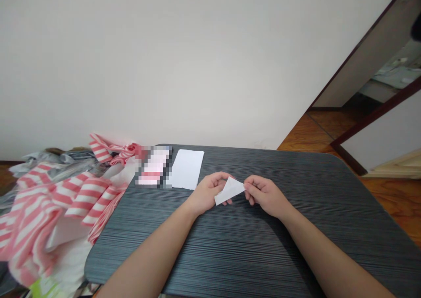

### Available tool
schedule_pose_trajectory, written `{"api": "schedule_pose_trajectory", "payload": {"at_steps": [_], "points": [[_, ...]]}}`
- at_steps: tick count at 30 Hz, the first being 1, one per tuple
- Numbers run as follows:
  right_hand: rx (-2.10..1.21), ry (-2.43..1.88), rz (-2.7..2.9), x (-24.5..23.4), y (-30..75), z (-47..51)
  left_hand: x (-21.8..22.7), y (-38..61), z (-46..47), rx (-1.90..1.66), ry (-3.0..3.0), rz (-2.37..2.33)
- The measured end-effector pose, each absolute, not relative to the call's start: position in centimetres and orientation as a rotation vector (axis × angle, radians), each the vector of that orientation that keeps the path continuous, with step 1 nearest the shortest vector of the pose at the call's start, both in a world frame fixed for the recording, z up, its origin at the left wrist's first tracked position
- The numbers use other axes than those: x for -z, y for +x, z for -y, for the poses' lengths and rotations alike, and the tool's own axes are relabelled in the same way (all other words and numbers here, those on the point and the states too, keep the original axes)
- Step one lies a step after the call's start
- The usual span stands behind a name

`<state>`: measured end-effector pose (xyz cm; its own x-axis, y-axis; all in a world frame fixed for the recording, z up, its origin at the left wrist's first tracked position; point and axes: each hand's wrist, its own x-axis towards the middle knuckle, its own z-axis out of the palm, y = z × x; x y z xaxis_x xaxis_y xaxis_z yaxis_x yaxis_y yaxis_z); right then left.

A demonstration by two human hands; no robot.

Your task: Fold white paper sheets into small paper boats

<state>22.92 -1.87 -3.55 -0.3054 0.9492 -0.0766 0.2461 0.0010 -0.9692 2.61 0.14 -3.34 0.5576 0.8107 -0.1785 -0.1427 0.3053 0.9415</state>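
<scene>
A small folded piece of white paper (229,190) is held between both hands just above the dark striped table (296,228). My left hand (208,192) curls its fingers around the paper's left end. My right hand (265,195) pinches the paper's right tip. Both forearms reach in from the bottom edge of the view.
A flat white sheet of paper (187,168) lies at the table's far edge, beside a blurred-out pinkish object (154,166). Pink-and-white striped bags (66,201) are heaped left of the table. A white wall stands behind; wooden floor and a doorway (371,105) are at the right.
</scene>
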Motion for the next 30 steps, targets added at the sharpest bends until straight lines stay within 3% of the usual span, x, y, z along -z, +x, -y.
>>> {"api": "schedule_pose_trajectory", "payload": {"at_steps": [20, 30], "points": [[-1.309, -1.185, 1.809, 3.8, 22.7, 1.9, 2.8, 3.1, 0.5, -0.799, 1.556, -0.828], [-1.37, -1.109, 1.274, 5.1, 23.6, 1.2, 4.2, 2.7, 0.1, -0.758, 1.547, -0.982]]}}
